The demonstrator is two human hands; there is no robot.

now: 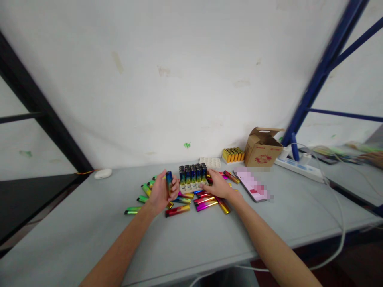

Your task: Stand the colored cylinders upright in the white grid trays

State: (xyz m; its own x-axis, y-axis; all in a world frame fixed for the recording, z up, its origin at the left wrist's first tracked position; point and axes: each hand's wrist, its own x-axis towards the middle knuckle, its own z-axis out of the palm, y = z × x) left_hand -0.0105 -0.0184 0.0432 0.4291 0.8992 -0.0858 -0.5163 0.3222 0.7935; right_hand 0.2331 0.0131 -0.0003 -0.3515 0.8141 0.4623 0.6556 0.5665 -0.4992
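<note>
Head view: nearest, loose metallic tubes (178,211) lie scattered on the grey table (179,247). The left hand (160,194) curls its fingers around a blue-topped tube (169,180), nearly upright; the right hand (220,185) touches the right end of the pale tray (187,187), its grip unclear. Blue tubes (193,174) stand in the tray's rear rows. Behind is an open cardboard box (260,153).

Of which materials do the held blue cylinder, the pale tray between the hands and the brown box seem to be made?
Held blue cylinder: plastic or metal, cannot tell which; a sheen suggests a glossy coating. Pale tray: probably moulded plastic, matte, with regular holes. Brown box: likely cardboard, matte, its flap folded open.
</note>
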